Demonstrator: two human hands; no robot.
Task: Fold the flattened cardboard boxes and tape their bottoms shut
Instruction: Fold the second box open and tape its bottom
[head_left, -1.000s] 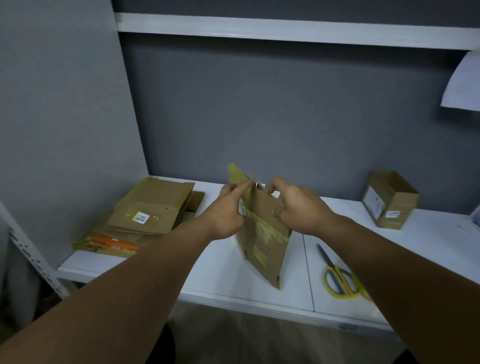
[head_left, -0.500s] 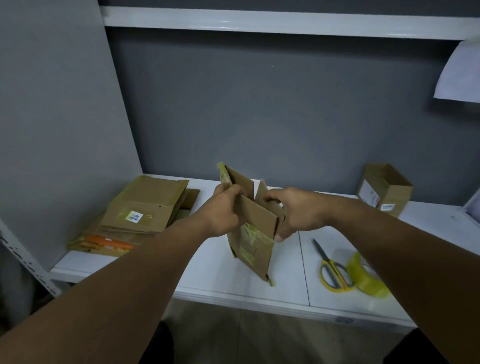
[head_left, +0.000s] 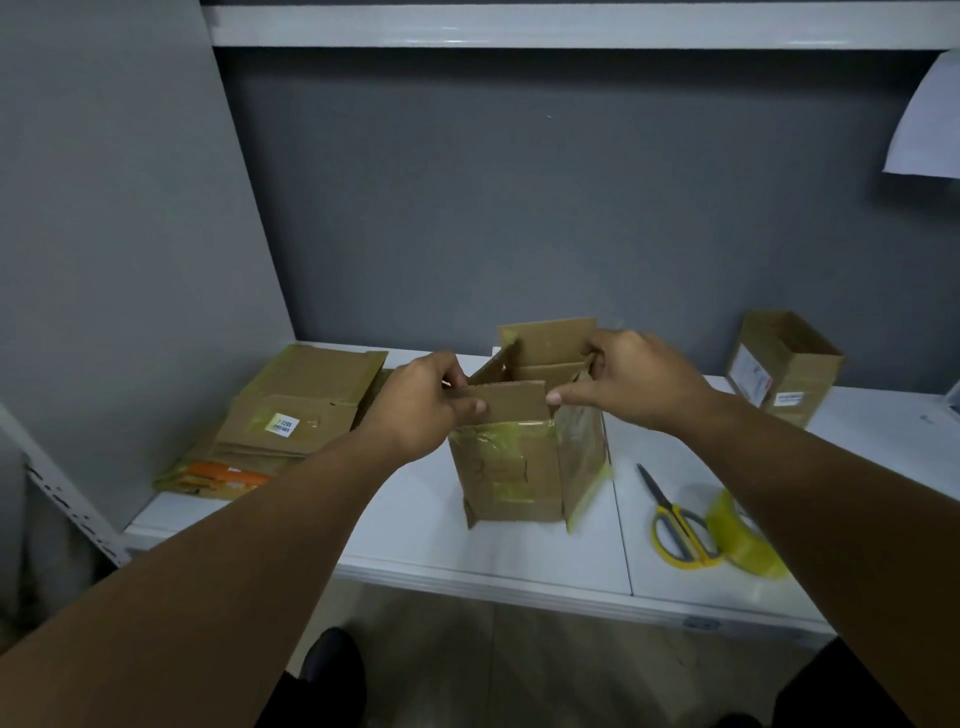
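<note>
- Now left hand (head_left: 421, 405) pinches the near flap (head_left: 511, 408) of the box (head_left: 506, 470); right hand (head_left: 636, 384) grips its right corner.
- Risk: if either grip loosens, the half-opened box could collapse flat between the hands.

Two hands at work, left hand (head_left: 421, 402) and right hand (head_left: 639, 384); two open boxes, middle box (head_left: 506, 467) and far box (head_left: 784, 364); one flat-box stack (head_left: 291, 415), sheets uncountable; one scissors (head_left: 675, 525); one tape roll (head_left: 748, 540).

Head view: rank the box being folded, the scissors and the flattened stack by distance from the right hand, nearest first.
1. The box being folded: centre, gripped by the right hand.
2. The scissors: on the shelf, lower right.
3. The flattened stack: far left.
</note>
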